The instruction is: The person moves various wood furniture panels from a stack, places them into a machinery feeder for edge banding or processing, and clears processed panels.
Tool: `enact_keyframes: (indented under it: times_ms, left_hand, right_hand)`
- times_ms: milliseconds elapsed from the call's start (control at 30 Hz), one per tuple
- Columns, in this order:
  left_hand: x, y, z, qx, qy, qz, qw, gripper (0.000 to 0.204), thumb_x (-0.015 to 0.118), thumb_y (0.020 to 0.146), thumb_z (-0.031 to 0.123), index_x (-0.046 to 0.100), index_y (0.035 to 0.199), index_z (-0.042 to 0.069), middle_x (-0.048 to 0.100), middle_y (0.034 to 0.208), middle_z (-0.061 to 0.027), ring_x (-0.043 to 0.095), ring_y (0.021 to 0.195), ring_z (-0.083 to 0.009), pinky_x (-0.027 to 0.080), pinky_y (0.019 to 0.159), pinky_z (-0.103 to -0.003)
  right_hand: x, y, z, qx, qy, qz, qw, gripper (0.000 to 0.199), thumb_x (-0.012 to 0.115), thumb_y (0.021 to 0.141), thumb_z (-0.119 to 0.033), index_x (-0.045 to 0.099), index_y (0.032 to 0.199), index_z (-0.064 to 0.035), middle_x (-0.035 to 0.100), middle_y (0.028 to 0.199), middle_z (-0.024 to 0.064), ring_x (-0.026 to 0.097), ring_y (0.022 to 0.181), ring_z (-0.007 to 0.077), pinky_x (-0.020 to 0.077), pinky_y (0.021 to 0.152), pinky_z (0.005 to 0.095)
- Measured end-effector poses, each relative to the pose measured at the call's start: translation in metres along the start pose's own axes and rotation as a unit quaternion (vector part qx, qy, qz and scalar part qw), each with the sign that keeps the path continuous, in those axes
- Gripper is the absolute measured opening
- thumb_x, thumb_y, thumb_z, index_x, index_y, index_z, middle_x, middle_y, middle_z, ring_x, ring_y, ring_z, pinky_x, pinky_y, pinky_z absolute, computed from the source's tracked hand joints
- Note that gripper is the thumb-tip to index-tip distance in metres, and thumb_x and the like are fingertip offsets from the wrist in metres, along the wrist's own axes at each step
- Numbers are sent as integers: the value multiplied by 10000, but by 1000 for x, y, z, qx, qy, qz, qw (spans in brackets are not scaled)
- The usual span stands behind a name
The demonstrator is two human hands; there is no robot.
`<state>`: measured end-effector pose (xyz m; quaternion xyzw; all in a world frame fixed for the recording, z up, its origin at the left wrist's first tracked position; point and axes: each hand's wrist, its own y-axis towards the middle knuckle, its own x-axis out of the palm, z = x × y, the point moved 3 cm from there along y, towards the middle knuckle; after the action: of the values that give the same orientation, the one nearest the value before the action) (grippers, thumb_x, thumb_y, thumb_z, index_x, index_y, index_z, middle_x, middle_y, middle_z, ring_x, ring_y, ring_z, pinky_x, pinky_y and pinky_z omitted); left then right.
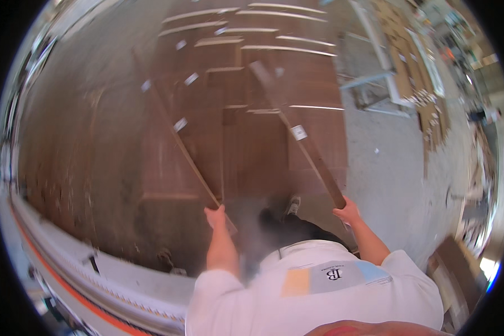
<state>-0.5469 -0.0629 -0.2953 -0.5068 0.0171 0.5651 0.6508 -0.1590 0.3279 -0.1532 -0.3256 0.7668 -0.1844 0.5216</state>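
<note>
My left hand (pixel 215 216) is closed around the near end of a long, narrow brown board (pixel 191 158), which slants away to the far left. In my right hand (pixel 348 211) is the near end of a second brown board (pixel 316 159), with a white label stuck on its face. Both boards point forward, roughly parallel and apart from each other. Beneath them lie stacked brown panels (pixel 313 134), several with pale edges and small white labels. Blur softens the far ends of both held boards.
To my left runs a long white machine bed (pixel 123 283) with an orange stripe. At the far right, a pale blue metal frame (pixel 395 89) stands beside piled brown strips (pixel 431 120). Brown panels (pixel 456 274) lean near my right elbow. Another person (pixel 490 116) is far off right.
</note>
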Motion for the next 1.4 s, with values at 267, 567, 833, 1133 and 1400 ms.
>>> enact_keyframes:
  times_ms: [267,567,833,1133,1400]
  left_hand:
    - [11,-58,26,86,-130,83,984,671,793,742,157,555,1314,-101,677,1225,-209,682,1033,-335,540,920,-434]
    - [22,-243,29,92,-105,122,983,692,768,774,62,494,1382,-125,663,1244,-250,680,1050,-357,563,905,-443]
    - [148,-349,79,273,-171,46,946,602,821,737,139,603,1239,-112,688,1155,-219,668,981,-314,542,868,-422]
    - [277,-460,185,339,-174,-91,920,556,806,755,80,600,1249,-74,673,1023,-135,644,913,-237,535,782,-375]
    - [438,-494,291,339,-124,-168,917,374,810,758,67,651,1081,-32,668,985,-81,619,860,-212,502,770,-356]
  right_hand:
    - [-52,-73,14,36,-34,43,998,676,760,702,-436,655,1341,-242,756,1065,115,721,989,303,561,895,408]
    - [-122,-125,162,31,58,92,994,716,781,717,-470,636,1369,-212,737,1166,131,693,1093,320,538,973,419]
    - [-197,-116,318,31,90,185,978,695,755,705,-431,649,1343,-174,748,1087,161,711,1018,349,559,928,446]
    - [-275,-104,410,133,115,236,956,674,747,738,-417,637,1355,-170,746,1110,150,706,1037,346,558,931,443]
    - [-353,-54,425,162,121,310,929,651,755,731,-338,654,1337,-121,751,1040,189,726,970,375,576,878,452]
